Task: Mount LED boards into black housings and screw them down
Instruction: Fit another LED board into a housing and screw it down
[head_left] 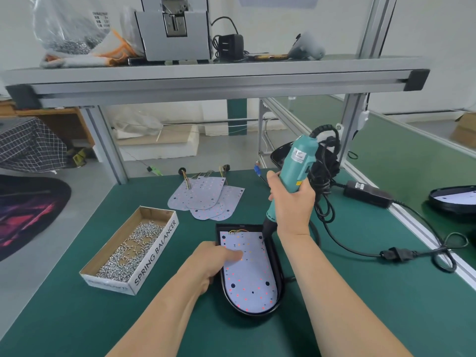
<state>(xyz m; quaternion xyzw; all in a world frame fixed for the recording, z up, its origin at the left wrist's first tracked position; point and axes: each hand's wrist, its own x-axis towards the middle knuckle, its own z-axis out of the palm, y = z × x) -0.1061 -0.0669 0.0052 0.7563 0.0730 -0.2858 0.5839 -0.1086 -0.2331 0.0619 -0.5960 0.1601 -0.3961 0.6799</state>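
LED board (253, 274): seated flat inside the black housing (278, 274), wire end toward the far side; both lie on the green table (386, 292), directly in front of the person.
Step in hand: screwing down, judged from the tool's placement. The bit tip sits at the board's far right corner, near the housing wall. Whether a screw is under the bit is too small to tell.
Right hand (291, 204): grip clenched round the body of the teal electric screwdriver (296, 171), tool nearly upright, leaning slightly away.
Left hand (213, 261): released grip, grasping nothing; index finger stretched onto the board's left-centre, pressing it down; the rest of the hand lies at the housing's left wall.
Board relative to grip: below and just inside the right hand, touched only by the bit; directly under the left fingertip.
Next move calls for: bit kept square over the hole, steady downward pressure, board pinned so it does not twist.
Screw box (154, 253): cardboard, left of the housing, loose screws (134, 246) inside.
Spare LED boards (206, 197): overlapping pile, beyond the housing.
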